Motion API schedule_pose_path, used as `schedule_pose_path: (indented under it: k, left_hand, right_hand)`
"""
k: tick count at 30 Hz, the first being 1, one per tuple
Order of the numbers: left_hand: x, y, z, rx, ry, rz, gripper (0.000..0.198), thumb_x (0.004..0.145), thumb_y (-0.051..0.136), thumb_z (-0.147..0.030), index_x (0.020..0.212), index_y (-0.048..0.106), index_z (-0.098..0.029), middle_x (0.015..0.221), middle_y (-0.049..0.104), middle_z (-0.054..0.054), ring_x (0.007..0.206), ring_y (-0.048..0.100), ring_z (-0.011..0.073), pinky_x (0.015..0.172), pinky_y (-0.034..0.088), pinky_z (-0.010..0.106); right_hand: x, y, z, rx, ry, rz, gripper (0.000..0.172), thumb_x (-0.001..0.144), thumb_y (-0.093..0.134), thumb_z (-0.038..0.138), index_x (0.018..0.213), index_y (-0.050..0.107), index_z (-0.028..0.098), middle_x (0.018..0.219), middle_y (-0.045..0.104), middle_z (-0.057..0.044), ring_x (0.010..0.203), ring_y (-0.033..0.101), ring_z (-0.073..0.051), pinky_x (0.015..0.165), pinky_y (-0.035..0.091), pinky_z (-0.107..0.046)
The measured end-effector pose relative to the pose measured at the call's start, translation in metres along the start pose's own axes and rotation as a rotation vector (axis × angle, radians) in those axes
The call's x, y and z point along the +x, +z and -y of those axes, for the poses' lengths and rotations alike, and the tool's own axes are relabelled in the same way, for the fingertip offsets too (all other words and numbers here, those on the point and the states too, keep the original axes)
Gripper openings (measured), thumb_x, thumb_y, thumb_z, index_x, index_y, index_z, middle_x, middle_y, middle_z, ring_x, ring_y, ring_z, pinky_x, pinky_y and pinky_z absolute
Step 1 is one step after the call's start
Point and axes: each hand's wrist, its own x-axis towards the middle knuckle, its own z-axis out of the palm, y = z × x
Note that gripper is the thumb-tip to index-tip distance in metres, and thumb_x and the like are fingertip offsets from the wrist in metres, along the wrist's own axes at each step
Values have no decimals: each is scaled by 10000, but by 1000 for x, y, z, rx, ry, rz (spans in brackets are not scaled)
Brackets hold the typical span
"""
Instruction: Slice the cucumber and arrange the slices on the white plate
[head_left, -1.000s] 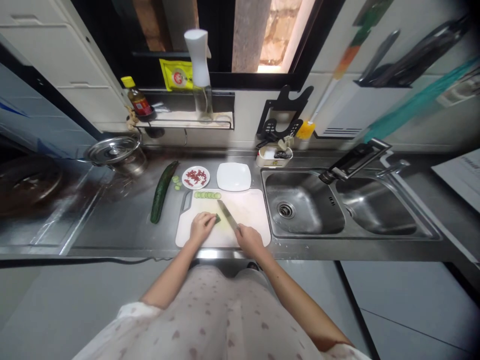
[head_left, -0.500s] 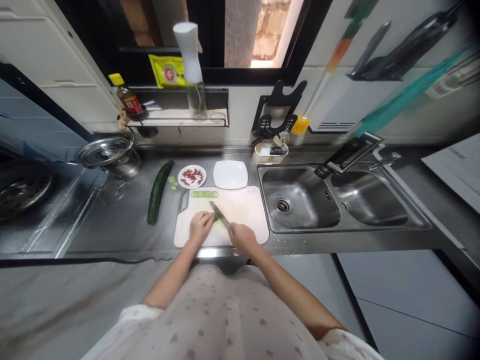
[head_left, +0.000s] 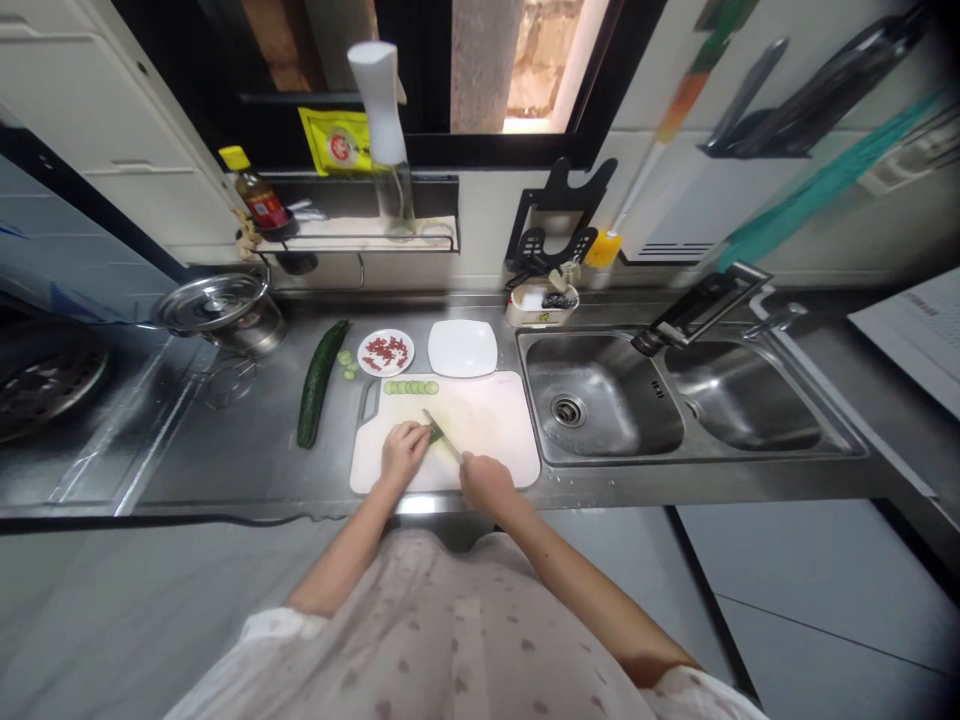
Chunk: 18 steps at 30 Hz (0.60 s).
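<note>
Centre of the dial: a pale cutting board point(head_left: 487, 420), taken as the reference for all clock directions. On it, slightly toward 9 o'clock from the middle, lies a small dark-green cucumber piece point(head_left: 436, 433), its outline partly covered by the fingers. The left hand point(head_left: 403, 453) has its fingers bent and drawn together on this piece. The right hand point(head_left: 486, 483) is closed around the handle of a knife point(head_left: 442, 436), whose narrow grey blade points between 10 and 11 o'clock, just beside the left fingertips; whether its edge touches the piece cannot be told.

At 11 o'clock on the board, pale-green slices point(head_left: 411, 387) with thin, darker rims overlap in a row. Between 9 and 10 o'clock, on the counter, lies a long, bumpy, dark-green cucumber point(head_left: 321, 385).

Lettering: a yellow-capped bottle point(head_left: 259, 195) at 11 o'clock bears a red label, and a yellow packet point(head_left: 334, 142), between 11 and 12, a round red emblem; neither is legible. A printed sheet point(head_left: 919, 330), between 2 and 3 o'clock, is too blurred to read.
</note>
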Motion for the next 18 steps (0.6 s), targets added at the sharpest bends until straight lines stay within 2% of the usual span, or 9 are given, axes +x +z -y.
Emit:
schedule_pose_path:
  k: [10,18]
  left_hand:
    - [0,1,1,2,12,-6,207,914,525,-282,983,714,-232,932,656,52,874,572,178,785,459,307]
    - [0,1,2,-2,12,-1,222,923,511,-299,982,715,-232,931,662,52,870,571,175,778,455,306]
  right_hand:
    - [-11,-6,-5,-9,8,68,282,907,392,139,1089,608,127,981,683,-160,959,655,-241,732,462,-295]
    - [4,2,-2,5,-25,-3,308,916,357,138,1081,617,128,967,686,-155,950,657,-237,739,462,-294]
